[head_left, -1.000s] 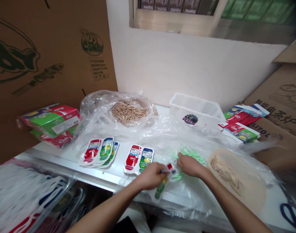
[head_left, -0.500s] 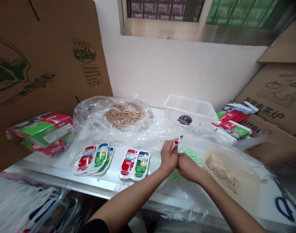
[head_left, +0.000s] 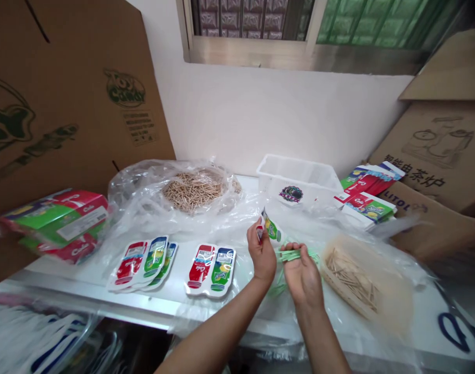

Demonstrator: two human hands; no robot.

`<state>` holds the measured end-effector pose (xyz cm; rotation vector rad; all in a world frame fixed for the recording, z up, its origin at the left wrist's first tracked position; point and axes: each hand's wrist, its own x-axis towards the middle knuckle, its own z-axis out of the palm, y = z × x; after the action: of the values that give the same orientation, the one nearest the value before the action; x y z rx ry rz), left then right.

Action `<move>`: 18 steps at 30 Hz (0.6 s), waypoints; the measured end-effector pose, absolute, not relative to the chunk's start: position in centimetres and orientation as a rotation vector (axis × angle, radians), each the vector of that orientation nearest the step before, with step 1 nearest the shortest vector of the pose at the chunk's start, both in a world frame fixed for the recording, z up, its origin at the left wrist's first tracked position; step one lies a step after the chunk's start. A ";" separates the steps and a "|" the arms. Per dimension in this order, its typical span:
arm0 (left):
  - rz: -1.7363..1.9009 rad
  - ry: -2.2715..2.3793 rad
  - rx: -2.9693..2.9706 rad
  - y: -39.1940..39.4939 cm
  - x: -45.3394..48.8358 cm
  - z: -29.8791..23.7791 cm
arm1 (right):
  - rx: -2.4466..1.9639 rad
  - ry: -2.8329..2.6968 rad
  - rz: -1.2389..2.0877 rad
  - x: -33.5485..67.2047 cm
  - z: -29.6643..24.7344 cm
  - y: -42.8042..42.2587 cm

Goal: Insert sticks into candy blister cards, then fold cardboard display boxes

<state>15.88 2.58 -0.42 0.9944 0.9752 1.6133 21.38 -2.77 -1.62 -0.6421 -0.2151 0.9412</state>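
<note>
My left hand [head_left: 263,253] is closed on a bent cola-and-Sprite packet [head_left: 273,229], with its Sprite side facing up. Close beside it, my right hand [head_left: 304,275] is turned palm up, its fingers curled round a few thin light-green sticks [head_left: 290,255]. Their left ends reach toward my left hand; whether it touches them I cannot tell. More green sticks lie on the clear plastic under my hands, partly hidden. Left of my hands a flat cola-and-Sprite packet [head_left: 211,271] lies on the table [head_left: 171,306], and farther left is a small overlapping stack of packets [head_left: 144,263].
A clear bag of wooden sticks [head_left: 193,191] lies at the back, beside a white plastic bin [head_left: 300,176]. On the right are a shallow tub of sticks [head_left: 352,278], blue-handled scissors [head_left: 453,332] and printed cartons [head_left: 368,200]. A wrapped carton bundle [head_left: 62,223] sits left.
My hands, close together before, have moved slightly apart. The right hand has turned palm up, showing the green sticks in it. The packet's Sprite side now shows. The camera view has shifted slightly.
</note>
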 end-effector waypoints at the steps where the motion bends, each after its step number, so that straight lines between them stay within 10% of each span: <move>1: 1.543 0.957 0.906 2.3 16.2 -0.3 | -0.629 -0.202 0.969 20.6 -1.3 -2.9; 18: 1.397 1.151 1.354 4.7 12.0 -0.3 | -1.904 -1.664 0.225 26.2 -0.9 -4.9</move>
<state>12.01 4.69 -0.32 1.3537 1.1509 1.3970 26.23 -4.94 -0.92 -1.9040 -1.6640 0.2250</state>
